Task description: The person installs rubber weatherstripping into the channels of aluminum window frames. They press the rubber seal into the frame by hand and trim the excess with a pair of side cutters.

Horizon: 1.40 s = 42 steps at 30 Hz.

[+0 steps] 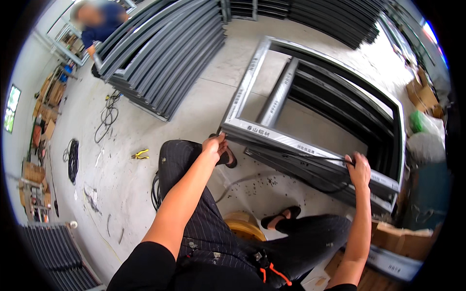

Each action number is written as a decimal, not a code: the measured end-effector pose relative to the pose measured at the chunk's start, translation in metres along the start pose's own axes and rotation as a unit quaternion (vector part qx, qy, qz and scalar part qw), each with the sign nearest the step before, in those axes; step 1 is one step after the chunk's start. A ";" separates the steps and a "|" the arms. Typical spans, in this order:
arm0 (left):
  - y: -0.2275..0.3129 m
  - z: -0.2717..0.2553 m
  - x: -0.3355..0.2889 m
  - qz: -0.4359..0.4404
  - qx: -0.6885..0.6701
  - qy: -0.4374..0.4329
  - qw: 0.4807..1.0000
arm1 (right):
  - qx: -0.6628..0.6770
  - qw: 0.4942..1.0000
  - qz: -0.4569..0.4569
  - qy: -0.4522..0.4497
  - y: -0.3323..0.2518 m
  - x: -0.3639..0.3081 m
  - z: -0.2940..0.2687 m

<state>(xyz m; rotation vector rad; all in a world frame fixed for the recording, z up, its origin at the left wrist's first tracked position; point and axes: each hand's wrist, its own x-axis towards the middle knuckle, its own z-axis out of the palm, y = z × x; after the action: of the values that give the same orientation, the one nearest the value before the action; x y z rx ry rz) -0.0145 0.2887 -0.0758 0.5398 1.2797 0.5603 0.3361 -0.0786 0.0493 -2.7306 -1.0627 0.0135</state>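
A dark grey metal window frame (pixel 247 127), with printed protective film on its faces, lies tilted across a stack of similar frames (pixel 293 167). My left hand (pixel 215 145) is closed at its near left corner, fingertips against the outer side. A thin black rubber strip (pixel 310 155) runs along the near edge of the frame and droops in a loop below it. Further right, my right hand (pixel 358 169) grips this strip against the near side, its fingers curled over the top edge. What lies under the left fingertips is partly hidden.
A tall stack of grey frames (pixel 165 58) stands at the far left, with another person (pixel 99 22) behind it. Yellow-handled pliers (pixel 141 154) and a coiled black strip (pixel 73 160) lie on the floor. A yellow stool (pixel 242 225) is beneath me; cardboard boxes (pixel 422 94) stand right.
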 end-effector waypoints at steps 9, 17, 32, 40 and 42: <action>0.085 0.031 0.109 0.036 0.049 0.035 0.998 | -0.024 0.996 -0.025 0.077 -0.091 0.051 0.003; 0.082 0.037 0.114 0.048 -0.015 -0.029 0.998 | -0.049 0.994 -0.024 0.097 -0.096 0.067 0.004; 0.139 0.080 0.032 0.172 -0.028 -0.141 0.975 | -0.011 0.983 0.000 0.181 -0.080 -0.016 -0.005; 0.113 0.068 0.119 0.083 -0.068 -0.042 0.993 | 0.029 0.984 0.047 0.168 -0.131 -0.063 0.049; 0.102 0.066 0.133 0.065 -0.056 -0.052 0.995 | 0.025 0.986 0.063 0.152 -0.141 -0.062 0.051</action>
<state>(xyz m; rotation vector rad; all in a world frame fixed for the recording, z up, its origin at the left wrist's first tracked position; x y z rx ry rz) 0.0672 0.4481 -0.0919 0.5544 1.1126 0.6991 0.1915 -0.0092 0.0230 -2.6384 -0.7936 -0.3421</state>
